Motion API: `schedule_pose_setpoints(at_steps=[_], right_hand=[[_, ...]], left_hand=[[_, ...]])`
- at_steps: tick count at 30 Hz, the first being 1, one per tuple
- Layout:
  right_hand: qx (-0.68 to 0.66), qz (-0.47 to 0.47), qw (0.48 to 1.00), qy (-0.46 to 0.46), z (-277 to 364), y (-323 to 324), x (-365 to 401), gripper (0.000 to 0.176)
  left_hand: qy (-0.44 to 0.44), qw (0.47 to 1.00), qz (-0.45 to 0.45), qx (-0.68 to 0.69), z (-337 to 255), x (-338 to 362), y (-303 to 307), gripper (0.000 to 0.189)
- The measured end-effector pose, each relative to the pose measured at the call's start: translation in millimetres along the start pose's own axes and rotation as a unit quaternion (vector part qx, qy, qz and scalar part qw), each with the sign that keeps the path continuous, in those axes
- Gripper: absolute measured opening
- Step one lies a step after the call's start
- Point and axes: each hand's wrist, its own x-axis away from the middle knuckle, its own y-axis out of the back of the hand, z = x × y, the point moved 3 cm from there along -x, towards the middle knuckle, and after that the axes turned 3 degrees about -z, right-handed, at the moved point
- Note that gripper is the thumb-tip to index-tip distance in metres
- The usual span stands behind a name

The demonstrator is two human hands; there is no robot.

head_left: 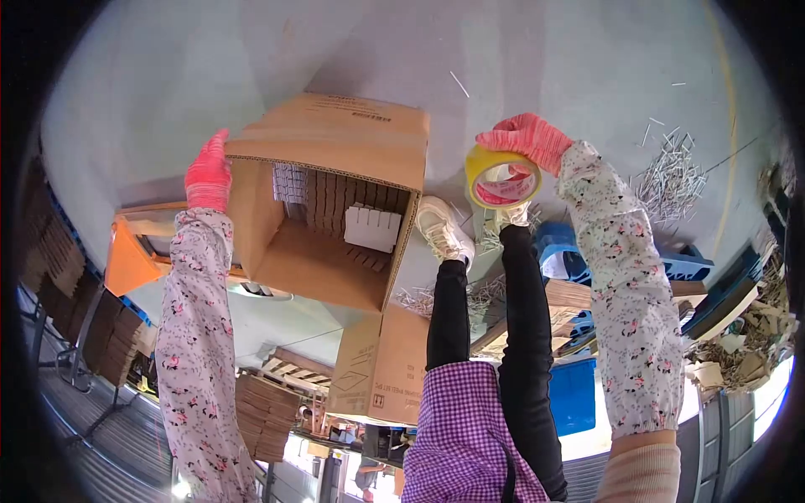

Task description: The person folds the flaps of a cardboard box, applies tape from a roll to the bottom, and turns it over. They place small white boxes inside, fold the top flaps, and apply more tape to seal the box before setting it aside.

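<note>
Brown cardboard box (352, 141): gapes open on one side, holds pale slotted pieces (372, 228) within. Roll of yellow tape (508, 193): is held near the box, round face outward, shows red print inside a hollow core.

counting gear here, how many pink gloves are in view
2. One pink glove is on the left hand, by the open carton; the other is on the right hand, holding the yellow tape roll. Others may be hidden.
</note>
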Motion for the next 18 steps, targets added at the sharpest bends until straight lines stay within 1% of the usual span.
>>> schedule_pose_setpoints(at_steps=[2,3,6,7,8,9,10,11,13,14,15,16,18], right_hand=[[-0.038,-0.004,0.999,-0.001,-13.5,-10.9,0.3,0.052],[-0.056,-0.008,0.998,0.000,-21.3,-17.0,-0.7,0.052],[-0.135,-0.015,0.990,0.040,-54.1,-53.5,-2.4,0.049],[-0.128,-0.026,0.983,0.128,-69.8,-73.5,-4.2,0.049],[-0.153,-0.034,0.978,0.137,-73.9,-88.9,-3.8,0.049],[-0.178,-0.043,0.972,0.147,-74.1,-104.0,-1.6,0.049],[-0.240,-0.046,0.967,0.073,-76.7,-124.5,-5.7,0.049],[-0.302,-0.045,0.952,-0.002,-80.4,-140.8,-6.7,0.050],[-0.319,-0.048,0.947,-0.007,-90.6,-148.1,-10.1,0.050],[-0.327,-0.050,0.944,-0.008,-94.6,-149.0,-13.0,0.049],[-0.345,-0.065,0.936,0.000,-95.8,-151.5,-15.0,0.048],[-0.333,-0.063,0.941,0.002,-97.3,-151.7,-17.1,0.048],[-0.314,-0.063,0.947,0.012,-96.9,-149.8,-15.1,0.047]], left_hand=[[-0.019,0.999,-0.033,-0.026,-3.5,1.7,3.2,0.052],[-0.021,0.999,-0.035,-0.034,-6.4,1.9,5.5,0.052],[-0.020,0.998,-0.042,-0.049,-11.7,2.8,10.5,0.052],[-0.014,0.998,-0.043,-0.052,-12.5,3.6,11.9,0.052],[-0.008,0.997,-0.047,-0.055,-13.9,2.7,13.2,0.052],[0.017,0.999,-0.027,-0.011,-6.8,-2.1,6.3,0.053],[0.039,0.999,-0.005,0.030,6.5,-9.0,-4.9,0.054],[0.063,0.996,0.020,0.067,3.1,-9.2,0.5,0.054],[0.012,0.998,0.016,-0.066,-11.7,-5.5,10.3,0.057],[-0.014,0.991,0.011,-0.131,-34.2,-3.0,21.9,0.058],[-0.117,0.974,-0.060,-0.187,-57.5,0.6,33.6,0.059],[-0.223,0.937,-0.127,-0.237,-87.3,7.5,44.4,0.060],[-0.354,0.920,-0.068,-0.155,-161.2,33.9,68.6,0.059]])
